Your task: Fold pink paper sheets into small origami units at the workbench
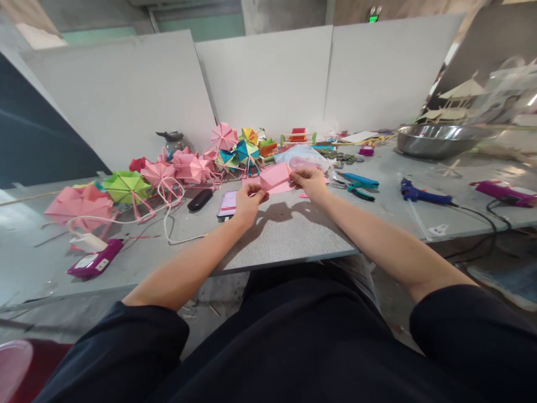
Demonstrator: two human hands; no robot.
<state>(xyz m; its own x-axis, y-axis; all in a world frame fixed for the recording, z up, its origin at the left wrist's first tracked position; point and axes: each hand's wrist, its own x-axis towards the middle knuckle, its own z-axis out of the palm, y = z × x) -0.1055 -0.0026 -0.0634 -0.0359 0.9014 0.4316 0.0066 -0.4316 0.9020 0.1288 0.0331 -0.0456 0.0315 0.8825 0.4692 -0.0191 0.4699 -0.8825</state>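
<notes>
A piece of pink paper (274,178) with crease lines is held up over the table between my two hands. My left hand (250,200) pinches its lower left corner between thumb and fingers. At the right edge, my right hand (309,183) grips it the same way. More pink paper shows behind and below it. Just left of my left hand lies a phone (229,204) with a lit screen, and beyond that a black oval case (200,200). A clear plastic bag (304,158) rests behind the paper.
Pink and green folded paper umbrellas (128,186) line the back left. Pliers (361,180), a blue glue gun (425,193) and a steel bowl (436,141) stand right. A purple power block (95,259) with a white cable lies left. The grey table's front edge (289,262) is near my body.
</notes>
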